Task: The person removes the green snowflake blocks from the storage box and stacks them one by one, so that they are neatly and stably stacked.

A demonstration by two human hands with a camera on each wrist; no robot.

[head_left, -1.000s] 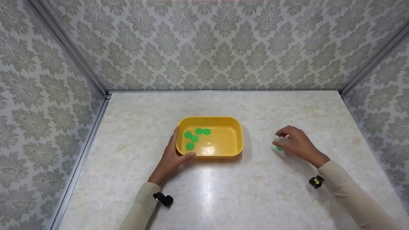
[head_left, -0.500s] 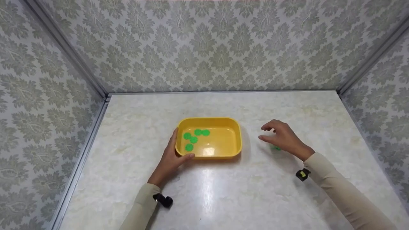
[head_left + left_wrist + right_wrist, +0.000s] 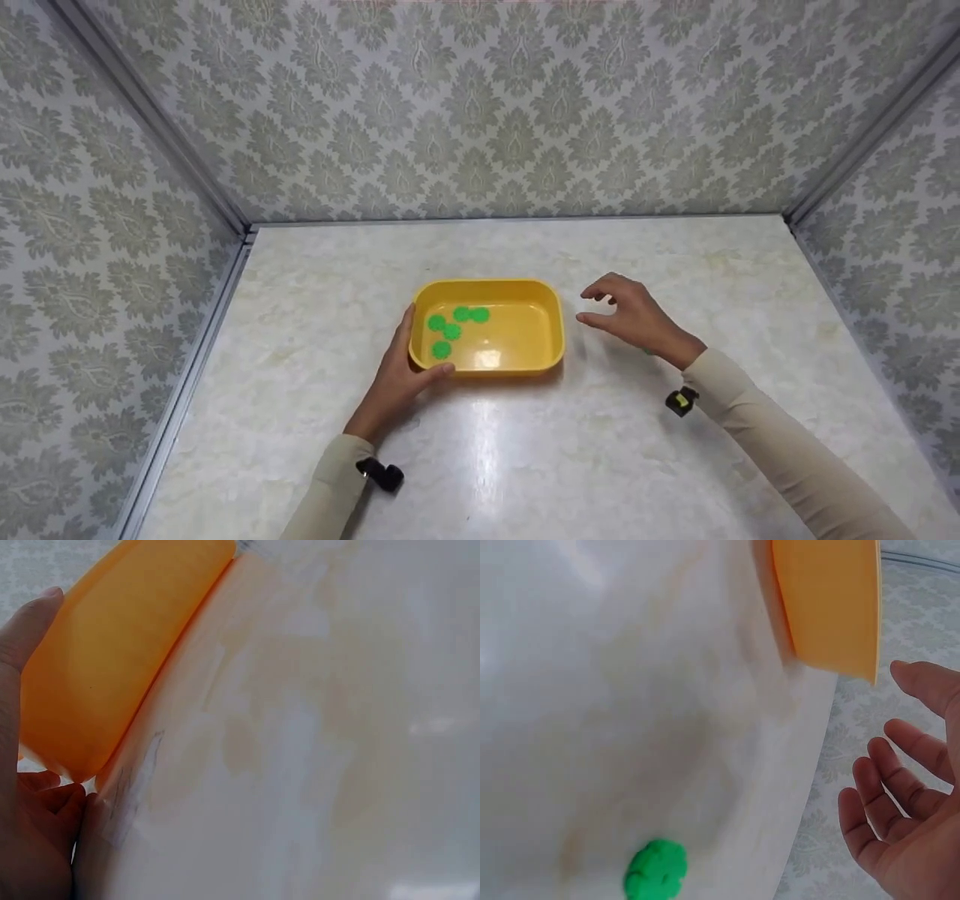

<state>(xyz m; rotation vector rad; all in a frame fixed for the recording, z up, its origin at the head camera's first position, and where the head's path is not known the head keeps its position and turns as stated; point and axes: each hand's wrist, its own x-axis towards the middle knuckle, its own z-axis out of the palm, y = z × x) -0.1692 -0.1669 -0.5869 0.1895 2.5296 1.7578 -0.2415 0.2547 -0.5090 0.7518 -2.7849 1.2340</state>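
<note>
A yellow plastic basin [image 3: 525,367] sits mid-table, with several green scalloped discs [image 3: 451,331] on its floor toward the left. My left hand [image 3: 397,379] holds the near left corner, thumb along the front rim and fingers against the side wall. In the left wrist view, the thumb lies at the rim of the basin [image 3: 112,652] and the fingers curl low at the corner. To the right of the basin, my right hand [image 3: 630,315] is raised above the table, fingers loosely bent, thumb apart, nothing between them. Another green disc [image 3: 657,871] lies on the table below it, mostly hidden in the head view.
The pale marbled table [image 3: 480,465] reaches back to a wall papered in a leaf pattern [image 3: 480,112]. Metal framing [image 3: 180,397] runs down the left edge, and patterned panels stand at both sides.
My right hand has moved left, away from the green disc on the table and toward the basin. The left hand keeps its hold, and the discs in the basin lie as before.
</note>
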